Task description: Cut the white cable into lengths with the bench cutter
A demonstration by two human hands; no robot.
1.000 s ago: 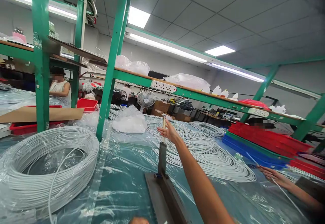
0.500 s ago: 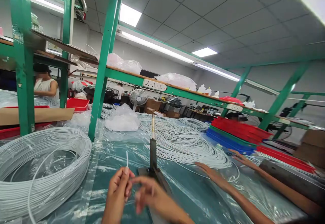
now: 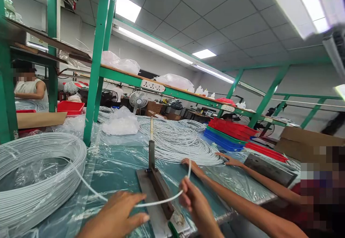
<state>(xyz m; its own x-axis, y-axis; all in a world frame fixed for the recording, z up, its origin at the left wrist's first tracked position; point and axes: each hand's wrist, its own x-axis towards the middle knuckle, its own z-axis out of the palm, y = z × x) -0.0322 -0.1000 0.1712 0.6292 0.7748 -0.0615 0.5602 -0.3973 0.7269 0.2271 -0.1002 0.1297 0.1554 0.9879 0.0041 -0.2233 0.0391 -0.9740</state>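
Note:
A white cable (image 3: 159, 202) runs from the large coil (image 3: 60, 191) on the left, past my left hand and across the metal cutter to my right hand. My right hand (image 3: 195, 204) pinches it near its free end, which points upward. My left hand (image 3: 114, 214) is stretched flat with the thumb apart; the cable passes behind or under its fingers, and contact is hard to tell. Between my hands stands the bench cutter (image 3: 159, 191), a flat metal base with a long dark bar and an upright handle.
A co-worker's two hands (image 3: 192, 168) reach in from the right, by a wide pile of white cable loops (image 3: 175, 137). Red and blue trays (image 3: 225, 137) are stacked behind them. A green post (image 3: 95, 72) rises at left. A metal block (image 3: 269, 169) lies at right.
The cable's end passed from my left hand to my right, which moved rightward with it. My left hand opened and shifted left. The view turned right, and the co-worker's hands appear further left.

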